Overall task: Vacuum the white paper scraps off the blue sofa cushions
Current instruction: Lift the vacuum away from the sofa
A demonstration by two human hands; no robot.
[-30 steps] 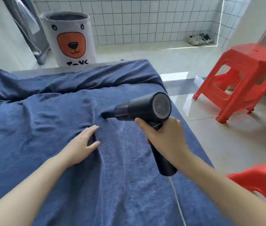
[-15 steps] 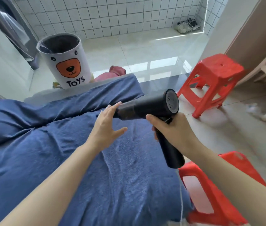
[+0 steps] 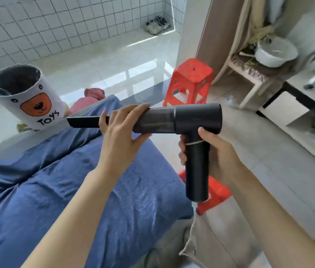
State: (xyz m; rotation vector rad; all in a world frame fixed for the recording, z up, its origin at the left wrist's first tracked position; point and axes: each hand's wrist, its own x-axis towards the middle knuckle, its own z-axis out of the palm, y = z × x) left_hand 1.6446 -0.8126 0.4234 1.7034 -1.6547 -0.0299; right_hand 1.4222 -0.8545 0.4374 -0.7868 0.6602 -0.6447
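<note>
Blue sofa fills the lower left; we see no white scraps on the cover in view, so we judge the suction passes done or paused. Vacuum is held in the air above the sofa's right edge, clear of the fabric. Its long axis runs nearly level, left to right: flat nozzle points left toward the toy bin, motor end right, grip hanging downward. Left hand wraps the clear barrel just behind the nozzle, fingers curled over the top, thumb beneath. Right hand is closed around the grip. We judge the step to be handling the barrel or nozzle, perhaps detaching it. To do it well: hold the grip steady, twist or pull along the axis, keep the barrel level so nothing spills.
</note>
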